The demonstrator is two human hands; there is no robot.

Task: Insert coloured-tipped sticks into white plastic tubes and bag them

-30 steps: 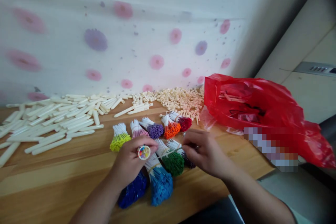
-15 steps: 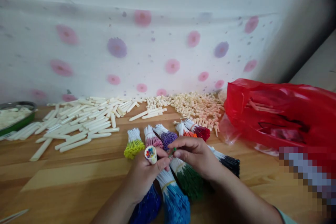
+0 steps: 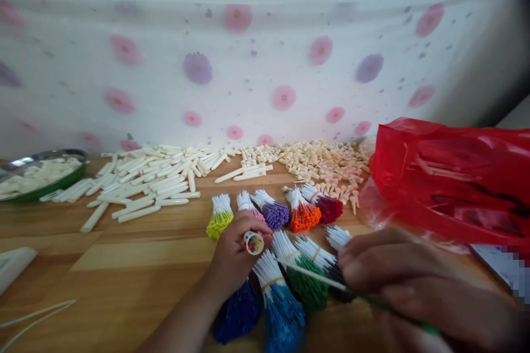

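My left hand (image 3: 232,251) is closed around a cream pen barrel (image 3: 254,243), its round open end facing me with several coloured tips inside. Large and blurred on the right, my right hand (image 3: 418,281) pinches a thin pen refill (image 3: 312,273), white at the far end and green at the near end. The refill's white end points toward my left hand, apart from the barrel. Below and between the hands lie banded refill bundles: dark blue (image 3: 238,314), light blue (image 3: 284,309) and green (image 3: 308,285). A black bundle (image 3: 317,253) is partly behind my right hand.
Farther back lie yellow (image 3: 219,224), purple (image 3: 275,214), orange (image 3: 305,216) and dark red (image 3: 330,207) bundles. Behind them are heaps of cream pen barrels (image 3: 153,182) and small cream parts (image 3: 323,160). A green-sided bowl (image 3: 53,182) stands left, a red plastic bag (image 3: 397,176) right.
My right hand has moved right and closer to the camera, away from my left hand, and the green refill now shows at length. The view has shifted slightly, so the table items appear farther right.
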